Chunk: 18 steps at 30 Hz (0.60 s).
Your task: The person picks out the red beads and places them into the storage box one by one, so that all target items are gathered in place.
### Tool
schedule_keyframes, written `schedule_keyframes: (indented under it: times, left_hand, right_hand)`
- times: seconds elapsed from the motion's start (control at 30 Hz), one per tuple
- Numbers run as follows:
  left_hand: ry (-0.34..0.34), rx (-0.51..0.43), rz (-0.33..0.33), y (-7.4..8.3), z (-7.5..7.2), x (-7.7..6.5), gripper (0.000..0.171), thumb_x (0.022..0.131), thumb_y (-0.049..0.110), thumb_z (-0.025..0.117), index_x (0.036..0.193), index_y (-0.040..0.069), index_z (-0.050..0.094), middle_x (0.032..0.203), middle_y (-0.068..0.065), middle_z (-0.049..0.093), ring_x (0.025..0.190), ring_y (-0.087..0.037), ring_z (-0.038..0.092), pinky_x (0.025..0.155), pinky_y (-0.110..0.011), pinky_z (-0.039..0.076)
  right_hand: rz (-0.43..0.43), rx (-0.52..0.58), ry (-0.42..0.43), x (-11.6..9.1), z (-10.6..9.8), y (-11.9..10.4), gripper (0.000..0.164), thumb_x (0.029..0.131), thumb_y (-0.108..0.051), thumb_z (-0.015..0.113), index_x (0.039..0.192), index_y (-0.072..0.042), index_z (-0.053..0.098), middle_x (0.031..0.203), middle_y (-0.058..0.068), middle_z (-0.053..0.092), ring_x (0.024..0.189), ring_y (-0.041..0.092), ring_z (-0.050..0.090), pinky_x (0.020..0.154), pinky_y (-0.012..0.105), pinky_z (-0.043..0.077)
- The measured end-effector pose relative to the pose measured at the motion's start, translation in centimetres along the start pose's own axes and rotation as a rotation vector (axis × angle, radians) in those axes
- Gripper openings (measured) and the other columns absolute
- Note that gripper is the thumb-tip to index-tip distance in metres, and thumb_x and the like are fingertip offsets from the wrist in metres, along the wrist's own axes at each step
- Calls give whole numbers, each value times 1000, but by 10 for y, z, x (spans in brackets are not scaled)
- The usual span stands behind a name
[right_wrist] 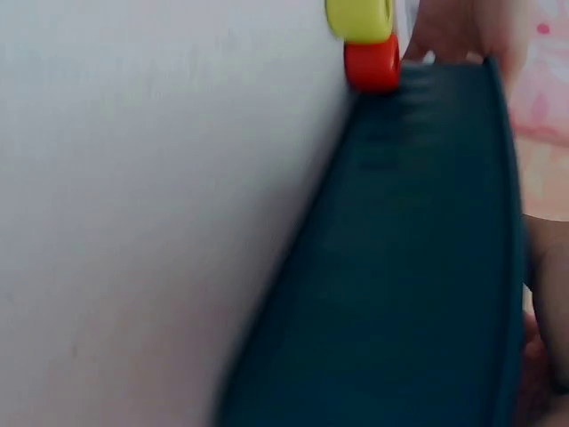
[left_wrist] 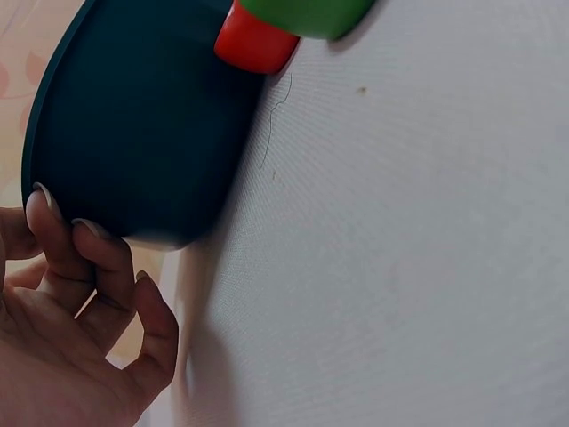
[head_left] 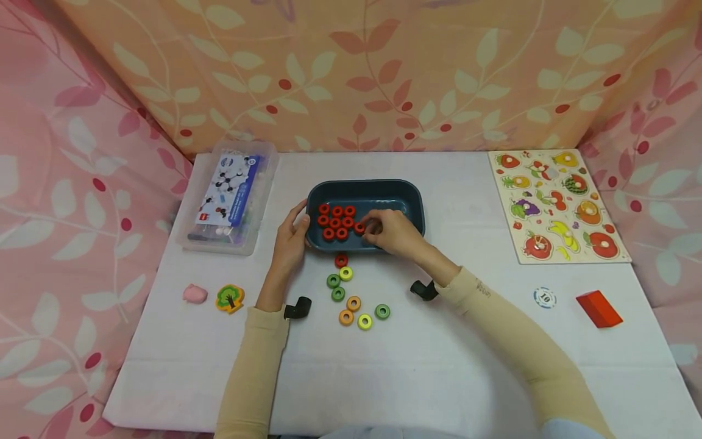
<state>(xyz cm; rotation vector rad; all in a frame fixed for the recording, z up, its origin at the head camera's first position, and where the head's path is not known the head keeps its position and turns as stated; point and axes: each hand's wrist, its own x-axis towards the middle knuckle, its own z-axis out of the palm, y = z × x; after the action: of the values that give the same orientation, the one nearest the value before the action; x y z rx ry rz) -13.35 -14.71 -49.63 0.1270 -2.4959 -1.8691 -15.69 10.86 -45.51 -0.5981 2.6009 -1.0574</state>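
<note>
A dark blue tray lies on the table with several red rings grouped in its left half. My left hand holds the tray's left end; in the left wrist view its curled fingers press against the tray wall. Reaching over the near rim, my right hand pinches a red ring at the right side of the group. In front of the tray lie a red ring, yellow rings, green rings and orange rings.
At the left are a clear plastic case, a pink toy and a tree-shaped piece. A fruit puzzle board, a round chip marked 10 and a red block lie at the right. Patterned curtains enclose the table.
</note>
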Motion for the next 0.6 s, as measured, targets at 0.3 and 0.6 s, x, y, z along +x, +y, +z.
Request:
schedule_keyframes:
  times: [0.3,0.6]
  left_hand:
    - [-26,-12,-6,2,-3,0,43,107,28,47,150,29,46,61,-4,51,66,-46,51,56,-26,42]
    - [-33,-10,-19,10,-2,-2,44,108,24,46,151,23,45,60,-7,50,64,-45,51,55,-26,42]
  right_hand:
    - [-284,-92,139,-30,15,-35,19,87,-15,77,106,-12,74,88,-3,70,79,14,65,72,29,49]
    - [-227,7,-47,-45,36,-35,26,91,-18,74,117,-14,75,68,-10,59,60,4,52,56,22,42]
